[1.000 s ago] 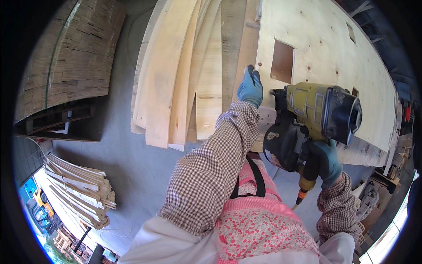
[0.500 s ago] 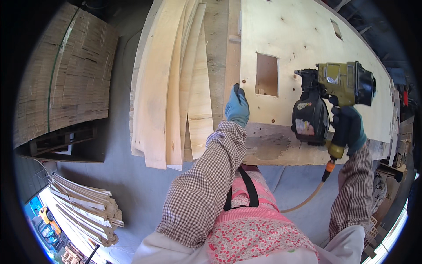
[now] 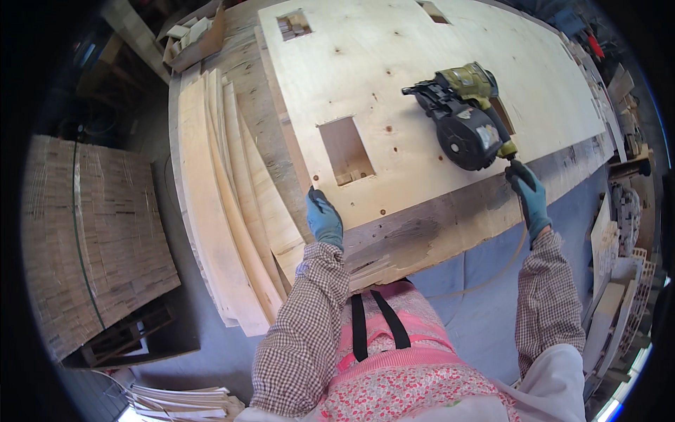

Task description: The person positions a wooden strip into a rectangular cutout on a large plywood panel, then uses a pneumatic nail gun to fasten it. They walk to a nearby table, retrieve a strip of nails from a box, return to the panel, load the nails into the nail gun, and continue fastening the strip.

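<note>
A pale plywood panel with several rectangular cutouts lies on the workbench. My left hand, in a blue glove with dark fingers, is closed on its near left corner. On top of the panel, to the right, rests an olive-and-black nail gun with a round black magazine, its handle toward me. My right hand, gloved alike, is off the handle, with its fingers curled at the hose end just below it. From there the thin air hose hangs over the bench edge; the coupling is hidden by the hand.
Long wooden strips lie along the bench's left side. Behind them stands a cardboard box of wood pieces. A strapped stack of wood stands on the floor at left. Planks and crates crowd the right side.
The nail gun, held up by its handle before, now lies on the panel. My right hand has slid down to its hose end. The view has turned; my left hand stays at the corner.
</note>
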Motion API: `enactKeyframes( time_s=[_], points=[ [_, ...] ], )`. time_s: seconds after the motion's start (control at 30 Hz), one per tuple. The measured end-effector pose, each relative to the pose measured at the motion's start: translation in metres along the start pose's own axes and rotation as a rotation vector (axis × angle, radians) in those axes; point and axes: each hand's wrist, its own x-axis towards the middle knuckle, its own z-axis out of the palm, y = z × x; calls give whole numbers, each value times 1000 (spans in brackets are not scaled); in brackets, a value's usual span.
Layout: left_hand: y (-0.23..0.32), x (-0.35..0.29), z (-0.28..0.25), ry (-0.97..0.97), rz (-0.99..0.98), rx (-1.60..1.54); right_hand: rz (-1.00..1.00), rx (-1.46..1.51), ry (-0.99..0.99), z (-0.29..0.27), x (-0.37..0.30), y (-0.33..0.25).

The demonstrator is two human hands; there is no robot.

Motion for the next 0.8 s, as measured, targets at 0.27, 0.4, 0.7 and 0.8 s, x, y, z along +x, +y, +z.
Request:
enactKeyframes(
  time_s=[0.27, 0.4, 0.7, 0.8],
  points=[
    [-32, 10, 11, -70, 13, -13, 458, -482, -4, -61, -272, 123],
    [-39, 28, -6, -167, -118, -412, 749, -696, -28, -68, -388, 183],
    [-2, -74, -8, 28, 615, 667, 1283, -177, 262, -92, -608, 303],
    [40, -279, 51, -561, 411, 71, 1183, -219, 507, -93, -666, 364]
  ],
)
